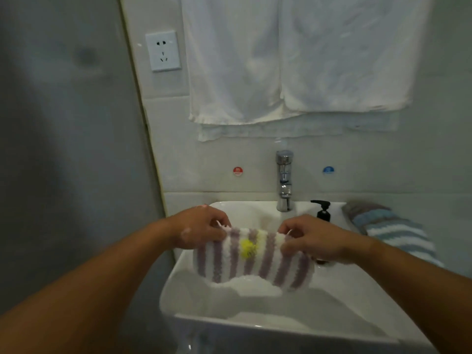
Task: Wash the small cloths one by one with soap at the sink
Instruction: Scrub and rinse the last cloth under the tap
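A small fluffy cloth with purple and white stripes (255, 259) hangs spread out over the white sink (281, 325). A blob of yellow soap (247, 247) sits on its upper middle. My left hand (201, 229) pinches the cloth's upper left edge. My right hand (314, 238) pinches the upper right edge. A black pump soap bottle (323, 212) stands on the sink's back rim, just behind my right hand. A second cloth with blue, grey and white stripes (393, 231) lies on the rim at the right.
A chrome tap (284, 182) rises at the back of the sink, between a red dot and a blue dot on the wall. White towels (293, 62) hang above it. A wall socket (163, 51) is at the upper left.
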Demonstrator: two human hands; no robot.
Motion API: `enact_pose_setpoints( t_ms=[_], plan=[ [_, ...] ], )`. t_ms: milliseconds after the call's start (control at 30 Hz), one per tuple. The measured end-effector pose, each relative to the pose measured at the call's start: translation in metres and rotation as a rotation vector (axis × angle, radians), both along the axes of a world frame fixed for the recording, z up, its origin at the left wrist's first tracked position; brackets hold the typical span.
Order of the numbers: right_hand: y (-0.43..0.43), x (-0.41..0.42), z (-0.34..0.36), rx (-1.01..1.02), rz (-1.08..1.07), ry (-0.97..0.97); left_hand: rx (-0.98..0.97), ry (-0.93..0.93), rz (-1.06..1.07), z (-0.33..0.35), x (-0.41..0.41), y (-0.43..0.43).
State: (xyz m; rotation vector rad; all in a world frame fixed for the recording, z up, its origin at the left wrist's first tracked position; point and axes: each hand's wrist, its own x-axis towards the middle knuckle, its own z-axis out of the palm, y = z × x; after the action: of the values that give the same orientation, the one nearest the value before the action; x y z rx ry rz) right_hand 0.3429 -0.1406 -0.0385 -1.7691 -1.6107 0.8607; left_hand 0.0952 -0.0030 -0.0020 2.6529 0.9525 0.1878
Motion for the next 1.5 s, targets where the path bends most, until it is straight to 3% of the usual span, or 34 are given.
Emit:
enact_pose_setpoints(
  t_ms=[133, 200, 300, 400, 500, 767, 833, 933, 1067, 1333, 1500],
  plan=[
    [-0.025, 0.031, -0.009, -0.143, -0.045, 0.016, -0.376, -0.029, 0.017, -0.03, 0.035, -0.014],
    [-0.027, 0.039, -0.022, -0.203, -0.073, -0.021, -0.452, 0.012, 0.044, -0.053, 0.05, -0.017],
    [-0.021, 0.046, -0.047, -0.264, -0.092, -0.198, -0.384, 0.13, 0.069, -0.081, 0.068, -0.014],
    [-0.006, 0.054, -0.072, -0.203, -0.093, -0.433, -0.211, 0.21, 0.033, -0.1, 0.078, -0.001],
    [0.005, 0.059, -0.089, -0.124, -0.13, -0.494, -0.049, 0.239, -0.026, -0.112, 0.08, 0.012],
    [0.002, 0.054, -0.101, -0.033, -0.242, -0.665, -0.134, 0.185, -0.071, -0.138, 0.083, 0.021],
    [-0.003, 0.048, -0.084, 0.086, -0.304, -0.641, -0.173, 0.158, -0.078, -0.139, 0.081, 0.021],
    [-0.007, 0.037, -0.044, 0.42, -0.42, -0.508, -0.147, 0.2, -0.081, -0.137, 0.08, 0.019],
    [0.008, 0.028, 0.014, 0.722, -0.443, -0.41, -0.139, 0.282, -0.082, -0.135, 0.082, 0.013],
    [0.068, 0.033, 0.062, 0.662, -0.413, -0.511, -0.108, 0.332, -0.081, -0.138, 0.082, 0.007],
    [0.079, 0.035, 0.067, 0.774, -0.481, -0.542, -0.139, 0.326, -0.067, -0.141, 0.084, 0.01]
  ],
)
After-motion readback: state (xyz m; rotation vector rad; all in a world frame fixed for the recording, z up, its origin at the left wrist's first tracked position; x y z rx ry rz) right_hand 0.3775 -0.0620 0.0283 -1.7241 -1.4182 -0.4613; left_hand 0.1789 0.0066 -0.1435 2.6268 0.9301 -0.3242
